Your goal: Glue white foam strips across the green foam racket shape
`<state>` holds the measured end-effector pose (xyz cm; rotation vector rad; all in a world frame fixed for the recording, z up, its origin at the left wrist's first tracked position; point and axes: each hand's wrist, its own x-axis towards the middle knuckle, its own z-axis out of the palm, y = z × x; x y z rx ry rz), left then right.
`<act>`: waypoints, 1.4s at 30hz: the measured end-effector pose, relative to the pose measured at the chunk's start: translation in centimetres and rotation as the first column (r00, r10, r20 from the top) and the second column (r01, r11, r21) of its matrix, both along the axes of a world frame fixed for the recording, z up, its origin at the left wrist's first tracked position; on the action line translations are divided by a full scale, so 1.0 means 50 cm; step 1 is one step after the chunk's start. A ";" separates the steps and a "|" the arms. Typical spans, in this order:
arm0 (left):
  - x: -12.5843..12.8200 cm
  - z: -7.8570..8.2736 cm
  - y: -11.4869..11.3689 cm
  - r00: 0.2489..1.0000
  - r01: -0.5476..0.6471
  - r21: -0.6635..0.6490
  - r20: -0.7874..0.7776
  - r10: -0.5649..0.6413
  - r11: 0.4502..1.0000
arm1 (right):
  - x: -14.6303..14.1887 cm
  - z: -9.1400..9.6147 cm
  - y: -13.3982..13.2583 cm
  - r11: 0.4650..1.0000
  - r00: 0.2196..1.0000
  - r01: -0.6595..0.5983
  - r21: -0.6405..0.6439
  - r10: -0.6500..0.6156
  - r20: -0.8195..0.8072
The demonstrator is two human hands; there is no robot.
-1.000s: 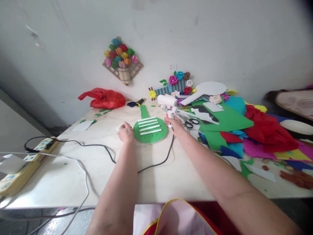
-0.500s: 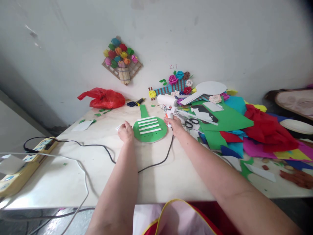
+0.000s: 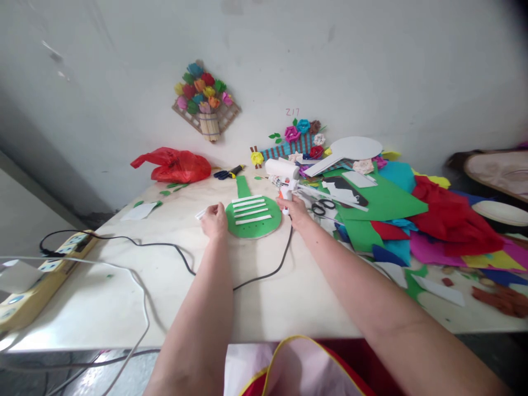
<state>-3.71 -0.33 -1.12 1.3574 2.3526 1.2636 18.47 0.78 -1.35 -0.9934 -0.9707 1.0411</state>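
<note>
Between my hands lies a green paddle-shaped board (image 3: 272, 209) with its handle pointing away from me. Several white strips (image 3: 251, 210) run across it, and a row of small dark dots shows below them. My left hand (image 3: 214, 220) is at the board's left edge, closed on a thin white strip (image 3: 200, 214) that pokes out past the fingers. To the right of the board, my right hand (image 3: 295, 210) is wrapped round a white glue gun (image 3: 287, 192) with an orange part. Its black cord runs down toward me over the table.
Black scissors (image 3: 324, 207), coloured paper sheets (image 3: 388, 201) and red crepe paper (image 3: 449, 214) crowd the right side. A red plastic bag (image 3: 177, 166) and yellow-black pliers (image 3: 231, 172) sit at the back. A power strip (image 3: 78, 247) with cables lies left.
My left hand has shifted slightly right and turned, bringing more of the white strip into view. The green board has moved very slightly; my right hand with the glue gun stays put.
</note>
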 end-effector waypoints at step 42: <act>0.018 0.004 -0.007 0.866 0.443 0.026 -0.272 -0.420 0.896 | 0.013 0.025 -0.033 0.986 0.987 -0.157 -0.051 0.155 -0.036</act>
